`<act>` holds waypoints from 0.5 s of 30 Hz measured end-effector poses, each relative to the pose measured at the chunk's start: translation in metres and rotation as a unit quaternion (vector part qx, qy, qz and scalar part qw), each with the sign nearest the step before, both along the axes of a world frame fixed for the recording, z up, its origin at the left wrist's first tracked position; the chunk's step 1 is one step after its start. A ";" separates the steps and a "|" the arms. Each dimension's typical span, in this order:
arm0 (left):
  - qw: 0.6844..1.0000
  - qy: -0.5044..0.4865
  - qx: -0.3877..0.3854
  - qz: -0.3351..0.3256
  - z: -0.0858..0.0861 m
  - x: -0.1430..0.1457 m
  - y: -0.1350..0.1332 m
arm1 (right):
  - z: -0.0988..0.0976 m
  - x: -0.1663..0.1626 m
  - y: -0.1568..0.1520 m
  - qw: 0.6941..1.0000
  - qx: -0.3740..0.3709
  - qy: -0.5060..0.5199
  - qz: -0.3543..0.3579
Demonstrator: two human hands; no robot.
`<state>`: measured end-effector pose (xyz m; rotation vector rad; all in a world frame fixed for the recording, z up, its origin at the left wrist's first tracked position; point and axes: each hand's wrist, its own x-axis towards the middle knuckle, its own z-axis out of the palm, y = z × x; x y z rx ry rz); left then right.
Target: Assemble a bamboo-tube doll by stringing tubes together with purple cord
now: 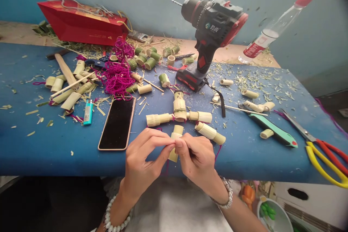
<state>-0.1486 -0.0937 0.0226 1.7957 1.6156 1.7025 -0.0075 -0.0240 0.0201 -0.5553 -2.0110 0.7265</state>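
Note:
My left hand (148, 152) and my right hand (197, 157) meet at the table's front edge, thumbs and forefingers pinched tip to tip. Whatever lies between the fingertips is too small to make out. Partly hidden behind them is a short bamboo piece (178, 130). Just beyond lies a bamboo figure with a marked upright tube (179, 107), a left arm piece (159, 119) and a right arm piece (199, 116), joined by purple cord. Close to my right hand rests another jointed bamboo piece (210, 132), with purple cord trailing below it.
Beyond stand a cordless drill (208, 32) and a tilted plastic bottle (272, 32). A phone (116, 125), lighter (88, 112) and purple cord tangle (116, 76) lie left; a green-handled knife (274, 130) and scissors (323, 145) lie right. Near the wall is a red bag (87, 25).

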 end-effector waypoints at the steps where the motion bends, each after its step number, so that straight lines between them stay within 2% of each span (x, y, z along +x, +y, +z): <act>1: 1.000 0.002 0.000 0.003 -0.001 0.000 0.000 | 0.000 -0.001 0.000 1.000 0.009 0.000 -0.005; 6: 0.999 -0.016 -0.035 0.016 -0.004 0.000 0.002 | -0.002 -0.002 0.001 1.000 0.005 0.011 -0.009; 12: 0.995 -0.058 -0.066 0.045 -0.005 -0.001 0.005 | -0.003 0.009 0.008 0.995 -0.097 0.035 -0.013; 15: 0.995 -0.070 -0.064 0.043 -0.006 -0.001 0.004 | 0.000 0.012 0.009 0.996 -0.084 0.014 -0.012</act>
